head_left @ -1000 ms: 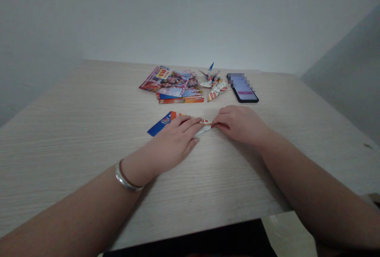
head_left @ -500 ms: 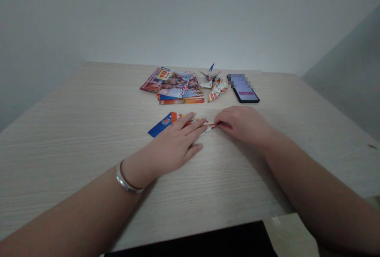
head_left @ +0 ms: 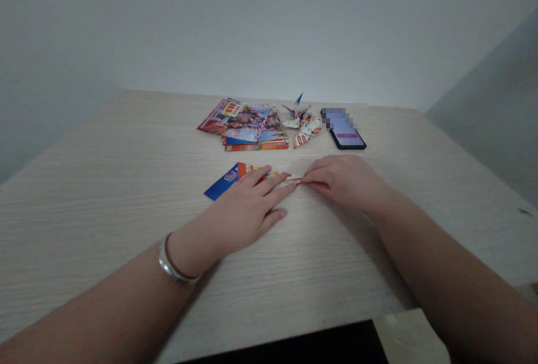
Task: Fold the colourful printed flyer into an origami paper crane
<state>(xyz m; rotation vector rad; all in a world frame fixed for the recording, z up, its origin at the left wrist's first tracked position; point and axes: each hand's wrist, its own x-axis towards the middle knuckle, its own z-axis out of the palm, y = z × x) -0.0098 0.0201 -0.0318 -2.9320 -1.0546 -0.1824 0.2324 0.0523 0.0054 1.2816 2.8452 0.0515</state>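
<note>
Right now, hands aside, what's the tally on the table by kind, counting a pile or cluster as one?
Phone: 1
Flyer pile: 1
Folded-figure cluster: 1 (can't tell how many figures)
Blue-orange paper: 1
Total: 4

head cam: just the one view, riding on the person's own head, so basically their eye line
table (head_left: 96,196): seen from above, camera tipped forward and down across it, wide enough to catch the back edge
left hand (head_left: 247,207) and right hand (head_left: 347,182): mid-frame, fairly close, forearms (head_left: 101,297) running in from the lower corners
wall (head_left: 252,28): dead ahead, fills the top
</note>
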